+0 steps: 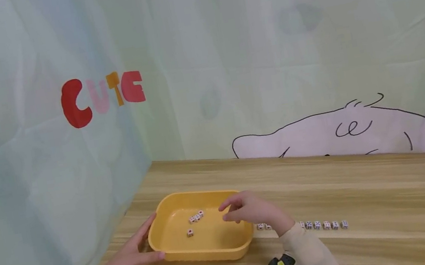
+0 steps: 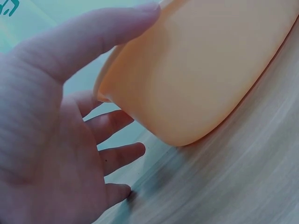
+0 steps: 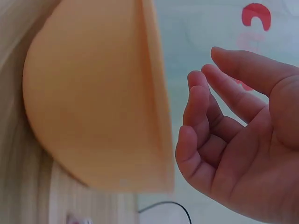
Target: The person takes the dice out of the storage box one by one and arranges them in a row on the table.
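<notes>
A shallow yellow plastic tray [image 1: 198, 256] stands on the table, with several small white dice [image 1: 197, 217] inside. Three of these sit together, and a single die [image 1: 190, 233] lies nearer the front. My left hand [image 1: 129, 257] grips the tray's left end, its thumb at the near rim and fingers along the side; in the left wrist view the fingers [image 2: 122, 156] spread beside the outer wall. Over the tray's right part hovers my right hand [image 1: 251, 209], fingers loosely bent. The right wrist view shows a gap between thumb and fingertips [image 3: 195, 100], with nothing held.
Right of the tray, a row of dice [image 1: 326, 225] runs along the wooden table [image 1: 394, 196]; my right wrist hides part of it. A printed curtain [image 1: 193, 61] closes off the back and left sides.
</notes>
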### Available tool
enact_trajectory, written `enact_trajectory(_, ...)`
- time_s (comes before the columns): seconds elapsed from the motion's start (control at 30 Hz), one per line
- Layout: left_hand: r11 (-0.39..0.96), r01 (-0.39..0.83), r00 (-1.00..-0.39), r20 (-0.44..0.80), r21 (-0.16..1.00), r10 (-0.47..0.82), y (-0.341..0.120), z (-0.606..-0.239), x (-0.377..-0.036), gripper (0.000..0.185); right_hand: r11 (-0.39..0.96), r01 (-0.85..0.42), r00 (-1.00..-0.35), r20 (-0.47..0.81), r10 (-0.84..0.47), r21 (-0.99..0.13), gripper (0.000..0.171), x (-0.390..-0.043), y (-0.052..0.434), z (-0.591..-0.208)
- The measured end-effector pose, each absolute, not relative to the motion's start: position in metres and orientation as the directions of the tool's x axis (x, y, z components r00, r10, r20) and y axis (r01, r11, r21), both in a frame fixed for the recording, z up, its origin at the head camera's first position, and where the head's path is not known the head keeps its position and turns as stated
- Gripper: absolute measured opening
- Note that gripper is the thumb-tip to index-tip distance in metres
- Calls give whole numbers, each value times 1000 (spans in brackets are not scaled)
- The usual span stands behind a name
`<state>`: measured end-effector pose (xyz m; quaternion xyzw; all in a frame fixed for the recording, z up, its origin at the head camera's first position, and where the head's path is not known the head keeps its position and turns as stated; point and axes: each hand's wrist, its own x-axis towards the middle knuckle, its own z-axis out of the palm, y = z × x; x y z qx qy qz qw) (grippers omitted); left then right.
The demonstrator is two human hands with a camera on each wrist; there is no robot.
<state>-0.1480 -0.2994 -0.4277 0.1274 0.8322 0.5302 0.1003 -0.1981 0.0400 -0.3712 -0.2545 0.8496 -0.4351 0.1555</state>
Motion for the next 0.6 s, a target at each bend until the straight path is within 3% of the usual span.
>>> enact_trajectory(0.33, 404, 93, -950, -40, 910, 310, -300, -431, -150, 102, 467, -283, -809, -54, -586, -838, 22, -206, -15, -384)
enact_trajectory(0.6, 411, 96, -949, -42, 907, 313, -300, -431, -151, 102, 471, -180, -811, -141, -568, -864, 24, -216, -44, -399)
